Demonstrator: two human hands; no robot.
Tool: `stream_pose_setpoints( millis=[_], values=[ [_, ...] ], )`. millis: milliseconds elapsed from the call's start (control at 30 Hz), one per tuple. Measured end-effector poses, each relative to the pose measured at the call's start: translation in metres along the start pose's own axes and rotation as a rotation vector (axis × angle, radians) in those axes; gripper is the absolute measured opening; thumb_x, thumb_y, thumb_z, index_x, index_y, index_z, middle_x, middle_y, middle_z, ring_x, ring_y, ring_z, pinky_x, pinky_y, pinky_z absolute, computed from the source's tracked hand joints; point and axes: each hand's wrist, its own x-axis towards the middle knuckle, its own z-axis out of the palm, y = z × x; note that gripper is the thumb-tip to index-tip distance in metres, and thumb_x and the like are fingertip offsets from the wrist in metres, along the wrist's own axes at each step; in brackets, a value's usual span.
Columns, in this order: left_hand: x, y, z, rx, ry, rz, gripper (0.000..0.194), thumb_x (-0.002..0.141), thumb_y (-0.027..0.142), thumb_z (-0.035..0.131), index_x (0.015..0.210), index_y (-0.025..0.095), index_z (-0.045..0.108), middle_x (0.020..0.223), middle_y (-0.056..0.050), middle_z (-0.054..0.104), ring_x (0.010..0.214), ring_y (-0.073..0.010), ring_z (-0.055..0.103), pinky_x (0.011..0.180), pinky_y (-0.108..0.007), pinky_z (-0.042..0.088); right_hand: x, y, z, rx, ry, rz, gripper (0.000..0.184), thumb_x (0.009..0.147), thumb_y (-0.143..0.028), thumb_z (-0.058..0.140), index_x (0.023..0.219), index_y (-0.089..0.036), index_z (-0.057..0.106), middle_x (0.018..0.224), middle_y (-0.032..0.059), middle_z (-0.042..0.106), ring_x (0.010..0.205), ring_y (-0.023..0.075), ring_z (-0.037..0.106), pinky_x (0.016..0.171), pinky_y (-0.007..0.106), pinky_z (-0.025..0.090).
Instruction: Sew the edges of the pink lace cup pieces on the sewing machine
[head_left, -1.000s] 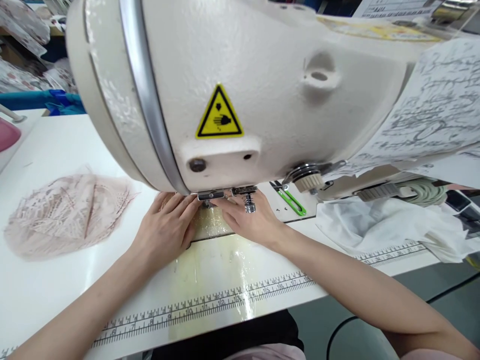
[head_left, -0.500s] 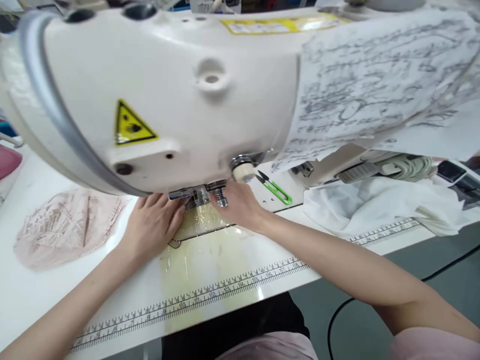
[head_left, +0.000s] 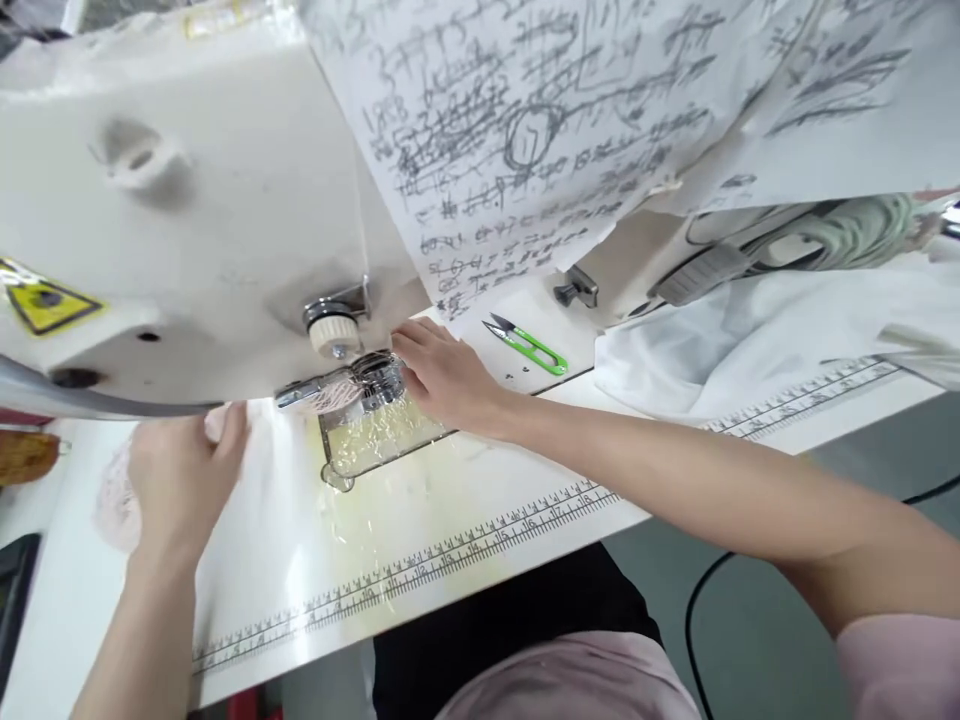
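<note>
A large white sewing machine (head_left: 225, 200) fills the upper left. A small pale pink lace piece (head_left: 330, 396) lies at its presser foot (head_left: 375, 378), over the metal needle plate (head_left: 382, 435). My right hand (head_left: 442, 375) rests just right of the foot, fingers stretched out flat towards it. My left hand (head_left: 184, 470) is off to the left under the machine head and smeared by motion, so I cannot make out its fingers. Behind it shows the edge of a pink lace pile (head_left: 112, 505).
A handwritten paper sheet (head_left: 540, 130) hangs over the machine arm. Green thread snips (head_left: 529, 345) lie behind my right hand. White cloth (head_left: 750, 360) is heaped at the right. A measuring tape strip (head_left: 465, 545) runs along the table's front edge. A black cable (head_left: 705, 600) lies on the floor.
My view has swung right. My left hand has pulled away from the presser foot to the left. My right hand stays beside the foot.
</note>
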Motion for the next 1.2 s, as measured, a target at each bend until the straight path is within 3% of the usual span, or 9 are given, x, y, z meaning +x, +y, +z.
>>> stream_pose_setpoints(
  millis=[67,133,300,500,667,800,933,1000,1200],
  values=[
    [-0.027,-0.014,-0.009,0.053,0.131,-0.168,0.042,0.088,0.044,0.049,0.122,0.020,0.054,0.124,-0.014,0.059,0.119,-0.0390,0.051,0.094,-0.054,0.045,-0.001,0.000,0.001,-0.004,0.012,-0.011,0.036,0.085,-0.004,0.038,0.114,-0.020,0.054,0.115,0.0060,0.058,0.108,0.0206,0.049,0.089,0.035,0.043],
    [-0.051,-0.027,-0.013,0.037,0.048,-0.260,0.062,0.085,0.047,0.055,0.138,0.018,0.042,0.136,-0.019,0.052,0.120,-0.0414,0.050,0.092,-0.058,0.046,-0.001,-0.001,0.004,-0.009,0.025,-0.014,0.038,0.085,-0.004,0.038,0.116,-0.021,0.053,0.113,0.0056,0.059,0.103,0.0213,0.052,0.088,0.036,0.043],
    [-0.080,-0.043,-0.012,0.004,-0.037,-0.350,0.042,0.088,0.045,0.050,0.120,0.020,0.062,0.112,-0.013,0.067,0.097,-0.0318,0.063,0.076,-0.043,0.052,-0.002,-0.005,0.010,-0.052,0.066,-0.016,0.029,0.084,-0.009,0.040,0.103,-0.020,0.059,0.104,0.0089,0.060,0.094,0.0242,0.056,0.071,0.036,0.046],
    [-0.072,-0.059,-0.014,-0.137,0.124,-0.488,0.033,0.083,0.046,0.052,0.091,0.019,0.068,0.085,-0.008,0.067,0.076,-0.0224,0.063,0.068,-0.035,0.050,-0.002,-0.010,0.009,-0.062,0.112,-0.070,0.019,0.085,-0.011,0.042,0.090,-0.018,0.059,0.095,0.0101,0.061,0.099,0.0271,0.058,0.069,0.037,0.050],
    [-0.068,-0.060,-0.034,-0.322,0.370,-0.526,0.043,0.094,0.042,0.022,0.101,0.017,0.056,0.084,-0.007,0.063,0.073,-0.0176,0.061,0.063,-0.030,0.051,-0.002,-0.011,0.008,-0.067,0.111,-0.105,0.017,0.086,-0.009,0.043,0.084,-0.018,0.057,0.095,0.0103,0.061,0.098,0.0272,0.059,0.075,0.040,0.051],
    [-0.080,-0.009,-0.043,-0.468,0.257,-0.374,0.024,0.091,0.043,0.045,0.092,0.021,0.056,0.092,-0.005,0.066,0.086,-0.0184,0.064,0.073,-0.030,0.053,-0.001,-0.010,0.010,-0.089,0.096,-0.097,0.016,0.085,-0.008,0.045,0.082,-0.017,0.057,0.095,0.0098,0.062,0.098,0.0261,0.058,0.077,0.038,0.051],
    [-0.091,0.054,-0.042,-0.553,-0.385,0.320,0.017,0.089,0.020,0.044,0.090,0.021,0.062,0.127,-0.005,0.062,0.123,-0.0212,0.054,0.098,-0.033,0.049,-0.002,-0.009,0.009,-0.072,0.070,-0.094,0.014,0.087,-0.012,0.047,0.087,-0.016,0.060,0.099,0.0097,0.064,0.099,0.0249,0.058,0.081,0.037,0.049],
    [-0.091,0.073,-0.039,-0.504,-0.372,0.484,0.014,0.088,0.020,0.047,0.091,0.021,0.060,0.135,-0.006,0.057,0.130,-0.0229,0.048,0.109,-0.040,0.041,-0.003,-0.010,0.007,-0.068,0.044,-0.106,0.019,0.090,-0.013,0.044,0.092,-0.016,0.062,0.101,0.0090,0.066,0.098,0.0233,0.058,0.083,0.037,0.048],
    [-0.081,0.095,-0.016,-0.253,-0.114,0.452,0.047,0.095,0.034,0.048,0.136,0.013,0.043,0.141,-0.014,0.050,0.128,-0.0261,0.049,0.097,-0.041,0.051,-0.007,-0.009,0.000,-0.075,0.016,-0.291,0.033,0.088,-0.006,0.039,0.086,-0.021,0.068,0.094,0.0016,0.070,0.091,0.0167,0.059,0.078,0.030,0.047]
  ],
)
